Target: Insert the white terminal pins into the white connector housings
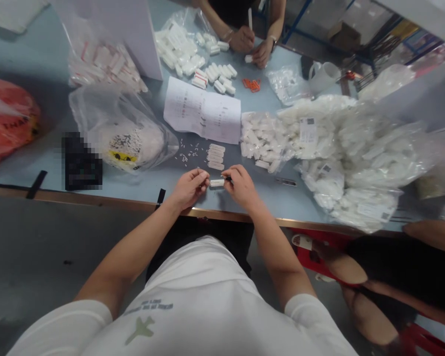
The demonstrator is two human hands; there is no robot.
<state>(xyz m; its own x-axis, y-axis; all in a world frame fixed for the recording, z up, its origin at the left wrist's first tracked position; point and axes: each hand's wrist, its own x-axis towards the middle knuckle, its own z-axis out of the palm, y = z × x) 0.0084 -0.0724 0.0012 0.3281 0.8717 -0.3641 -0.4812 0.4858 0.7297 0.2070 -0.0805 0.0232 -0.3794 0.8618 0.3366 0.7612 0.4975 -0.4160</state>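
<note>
White shirt (203, 291) of the person lies nearest to the camera, and both forearms are extended from it over the table edge (133, 203). The left hand (188, 189) and the right hand (241, 188) are kept apart, with a white strip (217, 183) lying between them, apparently touched at its end by the right fingers (229, 177). Fingertips of both hands are pinched, but what is clamped by them cannot be told. More strips (215, 156) are lined up just ahead, and tiny white pieces (185, 154) are scattered beside them. These pieces could be lost or mixed if brushed by a hand or a sleeve. A large bag (356, 158) is placed on the right, and a co-worker's hands (252, 47) are seen across the table.
</note>
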